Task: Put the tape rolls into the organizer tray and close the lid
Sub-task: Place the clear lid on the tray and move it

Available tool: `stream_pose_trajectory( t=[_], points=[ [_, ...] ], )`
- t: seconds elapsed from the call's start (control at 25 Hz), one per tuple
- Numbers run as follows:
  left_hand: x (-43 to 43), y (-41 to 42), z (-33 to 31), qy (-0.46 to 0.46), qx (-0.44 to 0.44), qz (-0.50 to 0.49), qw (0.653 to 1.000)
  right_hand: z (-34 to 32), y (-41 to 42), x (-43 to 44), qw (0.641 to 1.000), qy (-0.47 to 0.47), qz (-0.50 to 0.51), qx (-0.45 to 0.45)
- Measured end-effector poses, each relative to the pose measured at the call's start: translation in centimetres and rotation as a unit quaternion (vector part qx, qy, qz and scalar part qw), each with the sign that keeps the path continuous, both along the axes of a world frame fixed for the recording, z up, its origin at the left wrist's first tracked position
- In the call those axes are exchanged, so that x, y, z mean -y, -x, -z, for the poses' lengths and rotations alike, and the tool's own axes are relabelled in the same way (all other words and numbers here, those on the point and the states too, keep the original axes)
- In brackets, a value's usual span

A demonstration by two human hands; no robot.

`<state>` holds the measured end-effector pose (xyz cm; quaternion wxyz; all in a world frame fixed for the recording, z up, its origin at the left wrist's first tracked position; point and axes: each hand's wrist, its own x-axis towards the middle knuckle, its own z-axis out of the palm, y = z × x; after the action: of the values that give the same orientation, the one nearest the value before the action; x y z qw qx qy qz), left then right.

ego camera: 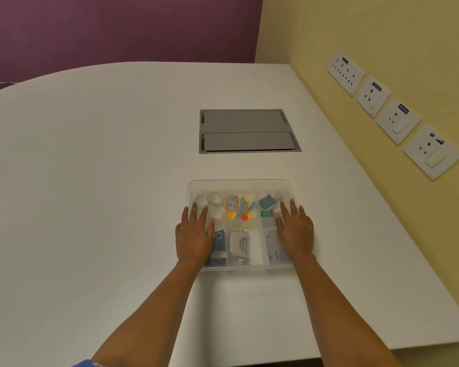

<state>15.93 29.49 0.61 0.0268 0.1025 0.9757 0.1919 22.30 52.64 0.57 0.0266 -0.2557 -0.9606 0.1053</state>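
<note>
A clear plastic organizer tray (240,184) lies on the white table, with a clear lid resting over it. Several pale tape rolls (213,198) show through the lid in the far left compartment. My left hand (195,235) lies flat on the lid's left side, fingers spread. My right hand (294,230) lies flat on the lid's right side, fingers spread too. Neither hand holds anything. Other compartments hold sticky notes, binder clips, a hole punch and small packets.
A grey flap-covered cable box (245,131) is set into the table beyond the tray. A yellow wall with several socket plates (387,104) runs along the table's right edge. The table's front edge (329,353) is near me.
</note>
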Motion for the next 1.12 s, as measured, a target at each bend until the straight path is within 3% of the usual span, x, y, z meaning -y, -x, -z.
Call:
stream_pose_trajectory(
  t=[0.56, 0.84, 1.12],
  points=[
    [0.0, -0.3, 0.2, 0.047, -0.011, 0.016, 0.999, 0.2, -0.5, 0.7, 1.0, -0.004, 0.009, -0.02],
    [-0.7, 1.0, 0.4, 0.023, -0.021, -0.002, 1.0, -0.9, 1.6, 0.1, 0.997, 0.024, 0.008, -0.076],
    [-2.4, 6.2, -0.4, 0.054, 0.046, 0.046, 0.996, -1.7, 5.9, -2.0, 0.995, 0.055, -0.075, 0.043]
  ],
)
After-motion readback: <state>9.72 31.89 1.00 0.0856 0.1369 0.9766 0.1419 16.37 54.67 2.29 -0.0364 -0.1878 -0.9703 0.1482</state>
